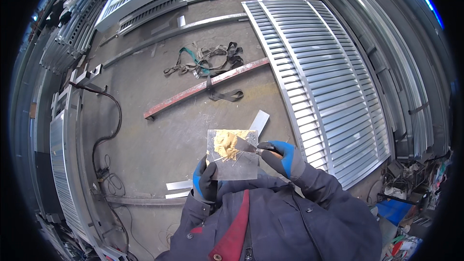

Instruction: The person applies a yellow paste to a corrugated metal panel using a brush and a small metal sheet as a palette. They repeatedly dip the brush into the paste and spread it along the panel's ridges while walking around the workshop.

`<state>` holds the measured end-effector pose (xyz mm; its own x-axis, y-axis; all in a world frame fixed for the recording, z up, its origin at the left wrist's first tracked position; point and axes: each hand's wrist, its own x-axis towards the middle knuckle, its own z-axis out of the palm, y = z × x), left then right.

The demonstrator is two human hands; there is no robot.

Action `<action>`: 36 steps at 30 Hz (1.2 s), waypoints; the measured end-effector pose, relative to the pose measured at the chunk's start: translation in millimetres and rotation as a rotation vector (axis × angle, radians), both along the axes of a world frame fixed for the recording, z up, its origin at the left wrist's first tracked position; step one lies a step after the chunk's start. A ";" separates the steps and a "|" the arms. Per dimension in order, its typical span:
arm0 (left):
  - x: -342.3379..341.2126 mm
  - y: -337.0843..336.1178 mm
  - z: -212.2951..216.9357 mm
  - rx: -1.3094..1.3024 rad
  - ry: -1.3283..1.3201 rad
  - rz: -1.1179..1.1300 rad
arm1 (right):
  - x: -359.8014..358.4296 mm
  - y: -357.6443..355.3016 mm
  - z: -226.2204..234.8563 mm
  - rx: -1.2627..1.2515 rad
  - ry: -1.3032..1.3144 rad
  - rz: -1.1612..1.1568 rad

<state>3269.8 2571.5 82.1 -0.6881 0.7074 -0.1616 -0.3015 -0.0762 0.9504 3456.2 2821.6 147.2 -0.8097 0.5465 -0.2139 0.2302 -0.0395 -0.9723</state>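
Observation:
My left hand (205, 180), in a blue and dark grey glove, grips the left edge of a flat grey square plate (237, 170) held in front of my body. A mound of yellow putty (225, 145) lies on the plate's upper left part. My right hand (280, 158), gloved alike, is closed round the handle of a putty knife (247, 147). The knife's blade reaches left over the plate, and its tip touches the putty. The fingers of my left hand beneath the plate are hidden.
A large slatted metal panel (328, 82) lies to the right. Ahead on the floor are a reddish beam (203, 89) and tangled straps (208, 60). A dark cable (120, 116) runs down the left side. Mixed scrap (406, 198) is heaped at the lower right.

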 end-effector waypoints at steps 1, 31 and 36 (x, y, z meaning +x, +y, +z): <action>-12.9 20.1 2.1 0.030 -0.109 0.012 | -4.8 13.6 7.4 -0.018 -0.009 -0.021; -679.9 854.8 28.2 -0.123 -0.229 -0.316 | -592.9 760.0 23.8 -0.102 0.006 -0.408; -746.5 992.1 28.7 -0.022 -0.354 -0.300 | -667.0 899.3 33.4 -0.143 0.010 -0.426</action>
